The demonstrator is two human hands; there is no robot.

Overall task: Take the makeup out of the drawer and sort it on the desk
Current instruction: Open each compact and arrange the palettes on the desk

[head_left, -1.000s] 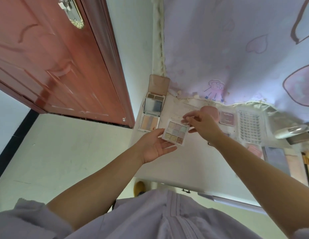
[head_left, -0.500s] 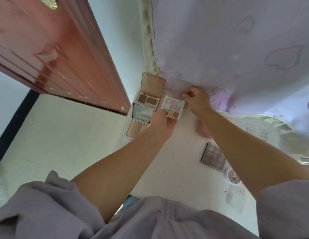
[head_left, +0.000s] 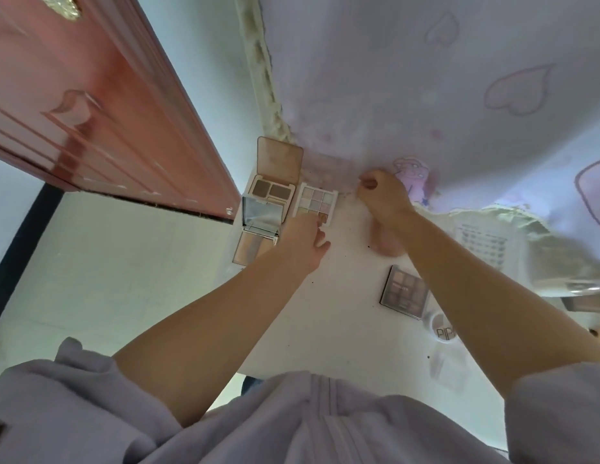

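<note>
left hand (head_left: pixel 303 244): I see the fingers touching the near edge of the pale nine-pan palette (head_left: pixel 314 204), grip I cannot tell | right hand (head_left: pixel 382 199): fingers curled together, holding nothing visible, beside the palette | palette: flat on the white desk (head_left: pixel 342 313), just right of the open compact (head_left: pixel 271 199) | dark palette (head_left: pixel 405 292): nearer, under my right forearm

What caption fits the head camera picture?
Left hand sets a nine-pan eyeshadow palette beside an open compact on the white desk.
</note>
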